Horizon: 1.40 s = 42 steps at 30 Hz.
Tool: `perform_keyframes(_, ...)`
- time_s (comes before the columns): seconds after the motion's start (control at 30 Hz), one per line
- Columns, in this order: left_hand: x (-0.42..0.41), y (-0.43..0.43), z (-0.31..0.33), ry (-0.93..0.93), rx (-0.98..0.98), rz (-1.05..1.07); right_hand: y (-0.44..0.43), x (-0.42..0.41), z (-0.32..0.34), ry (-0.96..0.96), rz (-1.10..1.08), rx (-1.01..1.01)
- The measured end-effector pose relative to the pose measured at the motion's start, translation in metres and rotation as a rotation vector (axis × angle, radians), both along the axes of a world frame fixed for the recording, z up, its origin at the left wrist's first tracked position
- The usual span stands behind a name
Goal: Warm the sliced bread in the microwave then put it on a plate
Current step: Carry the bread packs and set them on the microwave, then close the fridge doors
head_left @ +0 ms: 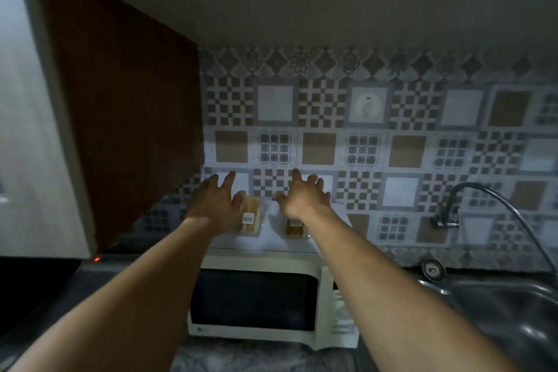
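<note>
step: reach for bread | left bread pack (249, 216) and right bread pack (294, 228) are laid on the microwave (256, 299) top | left hand (216, 201), right hand (305, 201): fingers (227, 181) are spread, nothing is held | each pack is best pinched by its sides, never crushed

**Gloss, steel and tile**

The microwave (265, 299) has a smooth white casing, probably painted metal, and a dark glossy door. At its 12 o'clock, clear shiny plastic with paper labels wraps the bread packs (250, 216). At 3 o'clock, the sink (498, 305) is bright steel.
</note>
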State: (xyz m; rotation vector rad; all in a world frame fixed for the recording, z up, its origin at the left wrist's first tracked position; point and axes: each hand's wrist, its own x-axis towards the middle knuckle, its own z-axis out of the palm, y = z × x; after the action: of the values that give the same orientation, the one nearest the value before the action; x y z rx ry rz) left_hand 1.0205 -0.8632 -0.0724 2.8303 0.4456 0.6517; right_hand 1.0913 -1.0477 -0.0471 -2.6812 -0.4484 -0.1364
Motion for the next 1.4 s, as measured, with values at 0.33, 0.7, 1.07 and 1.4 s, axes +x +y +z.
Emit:
perform_keyframes(0.33,-0.135,-0.059,0.033,-0.074,0.166,0.197,-0.032,-0.09,0.023,-0.129,0.244,0.018)
perform_keyframes(0.7,-0.295,-0.076,0.054,-0.087,0.265,0.505,-0.011,-0.207,0.049,-0.183,0.513,0.091)
perform_keyframes(1.07,-0.427,-0.069,0.077,-0.033,0.383,0.824,0.049,-0.309,0.073,-0.235,0.806,0.187)
perform_keyframes(1.4,-0.513,-0.066,0.103,0.001,0.469,1.203,0.115,-0.377,0.095,-0.261,1.191,0.314)
